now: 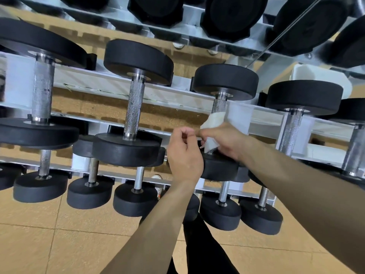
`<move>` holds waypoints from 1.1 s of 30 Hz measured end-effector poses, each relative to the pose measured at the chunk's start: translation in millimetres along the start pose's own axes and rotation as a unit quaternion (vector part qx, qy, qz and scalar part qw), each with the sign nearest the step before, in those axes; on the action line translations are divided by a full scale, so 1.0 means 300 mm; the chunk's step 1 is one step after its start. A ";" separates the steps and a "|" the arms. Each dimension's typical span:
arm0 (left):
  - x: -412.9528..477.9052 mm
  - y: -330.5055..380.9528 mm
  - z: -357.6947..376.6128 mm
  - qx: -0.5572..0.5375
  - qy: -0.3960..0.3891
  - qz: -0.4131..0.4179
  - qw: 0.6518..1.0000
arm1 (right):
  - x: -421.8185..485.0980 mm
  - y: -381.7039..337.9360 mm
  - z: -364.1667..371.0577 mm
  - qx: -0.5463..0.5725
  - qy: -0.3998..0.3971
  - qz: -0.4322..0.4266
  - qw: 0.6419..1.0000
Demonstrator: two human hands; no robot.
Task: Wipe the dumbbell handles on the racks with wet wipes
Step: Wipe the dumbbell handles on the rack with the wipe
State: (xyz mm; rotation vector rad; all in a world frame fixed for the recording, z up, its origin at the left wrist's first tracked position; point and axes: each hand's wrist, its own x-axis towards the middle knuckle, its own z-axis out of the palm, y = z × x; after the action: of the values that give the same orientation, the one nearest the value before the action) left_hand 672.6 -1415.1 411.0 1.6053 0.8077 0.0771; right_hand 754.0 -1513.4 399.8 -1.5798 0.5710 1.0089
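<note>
Observed: a tiered metal rack [118, 89] carrying black-headed dumbbells, seen from above.

Item under work: the dumbbell [225, 82] lying third from the left edge on the middle tier, across the tier's two rails. Its knurled steel handle [219, 105] is bare only at the far end, just below the far head. The rest is covered.

Wet wipe [214, 120]: white and crumpled, wrapped around the near part of that handle. One fold shows above the fingers and another hangs below them, against the near head.

Right hand [227, 141]: reaches in from the right, fingers closed round the wipe and the handle beneath it.

Left hand [184, 155]: just beside the right hand, to its left, in front of the same dumbbell's near head. Fingers are curled with the thumb laid against the forefinger. Whether it pinches an edge of the wipe or holds nothing cannot be told.

Neighbouring stock: on the same tier, a larger dumbbell [135, 109] to the left and another [291, 131] to the right, both handles uncovered. Smaller dumbbells [136, 198] sit along the lower tier, near the front edge of the rack. Heavier ones [233, 14] fill the upper tier.

Tan tiled floor [59, 234] lies below the rack.
</note>
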 end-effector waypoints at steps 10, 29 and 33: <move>0.009 -0.025 0.004 0.016 0.001 -0.024 1.000 | 0.081 -0.100 -0.007 0.184 0.027 -0.030 0.982; 0.015 -0.031 0.016 0.002 0.010 -0.031 0.999 | 0.157 -0.051 -0.081 0.283 -0.268 0.016 0.921; 0.013 -0.022 0.017 0.010 0.000 -0.033 0.999 | 0.100 0.043 -0.061 0.169 -0.251 0.003 0.953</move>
State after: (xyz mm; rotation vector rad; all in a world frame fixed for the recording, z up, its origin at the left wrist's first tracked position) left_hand 675.1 -1417.5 402.5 1.5960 0.8630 0.0214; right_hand 764.7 -1529.6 367.9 -0.9693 0.3667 1.1924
